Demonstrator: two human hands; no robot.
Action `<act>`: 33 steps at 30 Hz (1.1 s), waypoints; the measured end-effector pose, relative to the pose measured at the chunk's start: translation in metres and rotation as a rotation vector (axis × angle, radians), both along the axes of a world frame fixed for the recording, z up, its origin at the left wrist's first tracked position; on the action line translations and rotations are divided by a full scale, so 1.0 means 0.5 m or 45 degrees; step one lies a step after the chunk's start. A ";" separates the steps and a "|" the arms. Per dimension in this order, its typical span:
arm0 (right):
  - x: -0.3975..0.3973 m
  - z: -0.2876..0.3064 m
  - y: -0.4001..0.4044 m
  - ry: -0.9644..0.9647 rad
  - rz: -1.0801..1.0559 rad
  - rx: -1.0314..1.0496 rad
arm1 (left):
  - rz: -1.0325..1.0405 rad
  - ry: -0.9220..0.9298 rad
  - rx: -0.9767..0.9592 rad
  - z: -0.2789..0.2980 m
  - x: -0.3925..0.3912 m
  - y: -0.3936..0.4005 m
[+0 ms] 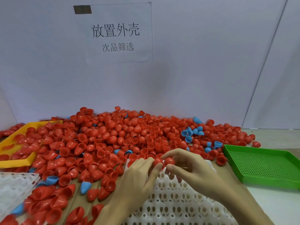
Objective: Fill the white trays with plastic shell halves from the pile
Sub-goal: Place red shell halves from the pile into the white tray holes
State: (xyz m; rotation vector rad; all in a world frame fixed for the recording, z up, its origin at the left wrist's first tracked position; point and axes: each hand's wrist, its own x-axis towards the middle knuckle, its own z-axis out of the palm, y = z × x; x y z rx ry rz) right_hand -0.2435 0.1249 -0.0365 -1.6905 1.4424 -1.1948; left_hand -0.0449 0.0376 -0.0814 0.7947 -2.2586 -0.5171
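Loading step in hand, none seated yet. Pile of shell halves covers bench back and left, spilling onto far edge of white tray at front edge; its visible pockets bare. Left hand and right hand together, pinching red shells over tray's far edge. Next, I judge: set each into far-row pocket.

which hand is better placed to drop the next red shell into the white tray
Right, probably. The right hand already pinches a red shell directly above the white tray. The left hand also has its fingers on a shell beside it, at the tray's far edge.
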 end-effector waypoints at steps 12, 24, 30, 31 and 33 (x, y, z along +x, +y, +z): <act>-0.011 -0.010 -0.007 -0.322 -0.040 0.259 | -0.135 0.014 -0.201 0.008 0.001 0.015; -0.008 -0.016 -0.018 -0.151 -0.174 0.137 | -0.044 -0.088 -0.197 0.006 -0.002 0.011; -0.044 -0.014 -0.067 0.448 -0.361 0.017 | 0.003 -0.139 -0.233 0.003 -0.006 0.004; -0.052 -0.011 -0.074 0.558 -0.348 0.033 | 0.001 -0.186 -0.249 0.001 -0.007 0.002; -0.061 -0.011 -0.089 0.732 -0.272 0.085 | 0.000 -0.269 -0.272 -0.005 -0.007 -0.002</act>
